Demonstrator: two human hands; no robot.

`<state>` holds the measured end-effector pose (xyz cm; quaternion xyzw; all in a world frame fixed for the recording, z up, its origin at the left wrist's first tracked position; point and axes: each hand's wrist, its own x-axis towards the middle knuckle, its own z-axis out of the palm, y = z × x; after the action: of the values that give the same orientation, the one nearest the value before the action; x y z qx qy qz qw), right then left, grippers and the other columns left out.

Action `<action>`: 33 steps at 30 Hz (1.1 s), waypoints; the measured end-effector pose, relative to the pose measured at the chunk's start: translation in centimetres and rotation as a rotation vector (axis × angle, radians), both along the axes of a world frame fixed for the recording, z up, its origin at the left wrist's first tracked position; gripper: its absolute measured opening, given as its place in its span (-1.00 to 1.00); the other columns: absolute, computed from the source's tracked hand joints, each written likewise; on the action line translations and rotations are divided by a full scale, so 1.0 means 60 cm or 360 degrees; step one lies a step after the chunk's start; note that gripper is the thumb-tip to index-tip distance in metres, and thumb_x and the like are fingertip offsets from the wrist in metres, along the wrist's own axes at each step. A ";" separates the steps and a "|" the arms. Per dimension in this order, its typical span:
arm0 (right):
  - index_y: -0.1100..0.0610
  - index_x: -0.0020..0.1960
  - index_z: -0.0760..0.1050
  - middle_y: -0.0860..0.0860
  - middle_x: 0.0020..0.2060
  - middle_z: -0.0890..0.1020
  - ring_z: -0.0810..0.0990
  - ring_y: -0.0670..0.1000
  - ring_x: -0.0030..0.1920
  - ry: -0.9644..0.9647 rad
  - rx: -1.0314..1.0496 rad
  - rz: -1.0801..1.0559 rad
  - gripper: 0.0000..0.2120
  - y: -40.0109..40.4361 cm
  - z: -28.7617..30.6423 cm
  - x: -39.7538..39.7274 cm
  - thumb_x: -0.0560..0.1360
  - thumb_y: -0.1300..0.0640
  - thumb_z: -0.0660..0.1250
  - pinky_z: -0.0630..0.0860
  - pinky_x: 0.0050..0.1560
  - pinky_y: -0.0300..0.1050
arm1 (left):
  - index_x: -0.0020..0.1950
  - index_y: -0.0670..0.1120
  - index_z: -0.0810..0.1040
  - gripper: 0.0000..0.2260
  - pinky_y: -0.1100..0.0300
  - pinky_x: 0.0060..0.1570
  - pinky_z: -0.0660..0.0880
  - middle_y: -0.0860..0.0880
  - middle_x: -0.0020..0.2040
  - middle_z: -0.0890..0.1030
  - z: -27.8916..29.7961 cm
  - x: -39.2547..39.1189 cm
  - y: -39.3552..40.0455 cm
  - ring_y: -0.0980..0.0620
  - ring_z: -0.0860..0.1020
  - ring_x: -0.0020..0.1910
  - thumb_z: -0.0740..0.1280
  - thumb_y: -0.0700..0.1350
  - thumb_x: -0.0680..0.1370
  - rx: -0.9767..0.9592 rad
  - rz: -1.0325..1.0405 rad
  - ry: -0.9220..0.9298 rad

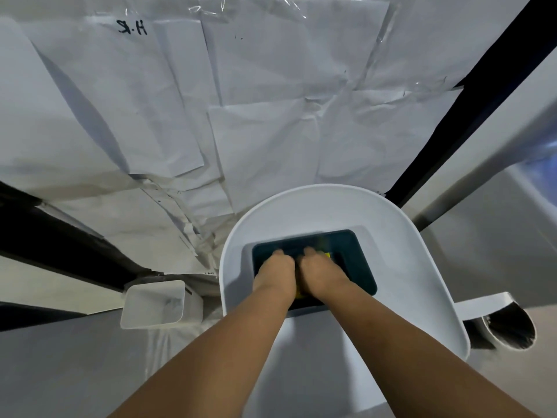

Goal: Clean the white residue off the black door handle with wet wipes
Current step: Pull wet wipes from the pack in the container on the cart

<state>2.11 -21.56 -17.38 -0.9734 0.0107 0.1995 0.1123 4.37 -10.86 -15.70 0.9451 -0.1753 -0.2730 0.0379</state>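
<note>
Dark wipes pack sits in the middle of a white tray, loads of free rim all round. Both hands, left and right, press down on it side by side; fingers curled under, can't tell their grip. White bin well left.

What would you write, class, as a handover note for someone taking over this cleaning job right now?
Left hand and right hand: both down in the white tub, side by side on a dark pack with a yellow patch; presumably the wipes. Motion blur hides whether either hand grips anything.
Things: no loose wipe shows. A black bar crosses the paper-covered wall on the right; I cannot tell whether it is the handle, and no residue is visible from here.
Done: nothing visible yet.
Left: pull a wipe, find the handle, rub off the white residue.
</note>
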 end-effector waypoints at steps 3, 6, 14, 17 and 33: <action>0.18 0.06 0.48 0.12 0.06 0.44 0.46 0.12 0.01 0.0001 0.0140 -0.0076 -0.82 -0.010 -0.003 -0.002 0.50 0.16 0.21 0.48 0.00 0.00 | 0.25 -0.19 0.47 -0.67 0.08 0.09 0.48 -0.15 0.12 0.51 0.002 0.000 0.000 -0.12 0.53 0.05 0.33 -0.24 0.49 0.0021 0.0067 0.0023; 0.23 0.01 0.47 0.15 0.05 0.44 0.47 0.12 -0.03 0.0049 0.0261 -0.0095 -0.85 -0.020 0.002 -0.003 0.47 0.22 0.20 0.48 0.02 0.02 | 0.26 -0.19 0.47 -0.63 0.09 0.07 0.49 -0.15 0.12 0.49 0.001 -0.002 0.001 -0.11 0.53 0.06 0.38 -0.26 0.46 0.0018 0.0040 -0.0021; 0.18 -0.01 0.43 0.10 0.02 0.41 0.49 0.08 -0.11 0.0116 0.0283 -0.0017 -0.85 -0.029 0.020 0.001 0.42 0.28 0.27 0.49 -0.10 -0.07 | 0.21 -0.12 0.53 -0.69 0.06 0.10 0.49 -0.12 0.17 0.44 -0.008 0.000 0.003 -0.11 0.45 0.14 0.41 -0.24 0.47 -0.0033 0.0050 -0.0074; 0.17 -0.04 0.47 0.10 0.01 0.45 0.51 0.09 -0.14 0.0018 0.0225 -0.0049 -0.89 -0.017 0.013 -0.003 0.43 0.27 0.27 0.53 -0.08 -0.01 | 0.19 -0.10 0.52 -0.66 0.06 0.09 0.49 -0.11 0.15 0.45 -0.008 0.001 0.004 -0.10 0.46 0.12 0.45 -0.21 0.44 -0.0060 0.0099 -0.0038; 0.05 0.00 0.45 0.01 0.00 0.44 0.47 0.00 -0.08 0.0245 0.0606 -0.0254 -0.90 -0.043 0.044 -0.009 0.52 0.21 0.25 0.41 -0.20 -0.25 | 0.24 -0.11 0.52 -0.62 0.06 0.14 0.51 -0.12 0.16 0.48 -0.010 0.003 0.000 -0.10 0.48 0.12 0.45 -0.23 0.44 -0.0020 0.0102 -0.0060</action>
<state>1.58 -24.17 -14.73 -0.9126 0.0584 0.2621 0.3083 4.58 -10.89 -16.31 0.9549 -0.1475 -0.2528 0.0493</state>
